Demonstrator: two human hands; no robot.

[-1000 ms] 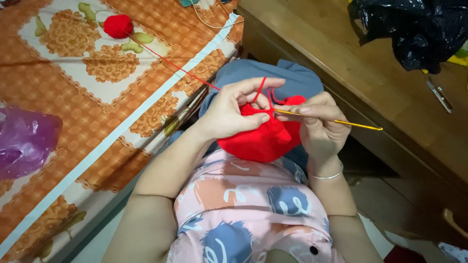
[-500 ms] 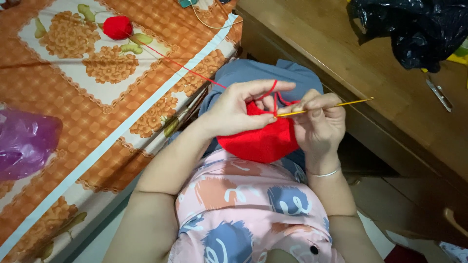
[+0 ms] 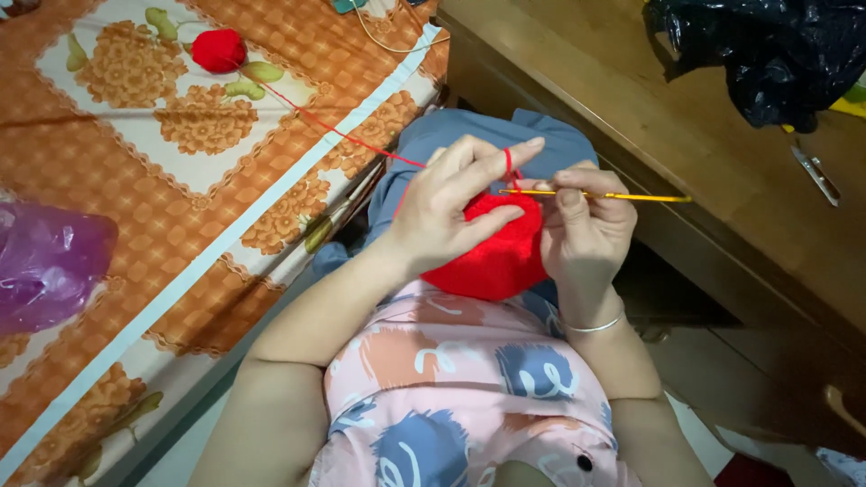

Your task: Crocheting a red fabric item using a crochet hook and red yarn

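Note:
My left hand (image 3: 451, 209) grips a red crocheted piece (image 3: 492, 257) in front of my chest, with the red yarn looped over its raised index finger. My right hand (image 3: 585, 225) pinches a thin yellow crochet hook (image 3: 622, 196), whose tip sits at the top edge of the red piece. The hook lies almost level and points left. A strand of red yarn (image 3: 334, 131) runs from my left hand up across the bed to a red yarn ball (image 3: 218, 50). The lower part of the red piece is hidden behind my hands.
An orange flowered bedspread (image 3: 135, 225) covers the bed on the left, with a purple plastic bag (image 3: 45, 266) on it. A wooden table (image 3: 722, 153) stands on the right, bearing a black plastic bag (image 3: 767, 54) and a small metal tool (image 3: 816, 174).
The hook has swung from slanting down to the right to almost level. Both hands shifted slightly while working the yarn, and the left index finger stretched out further with the yarn over it.

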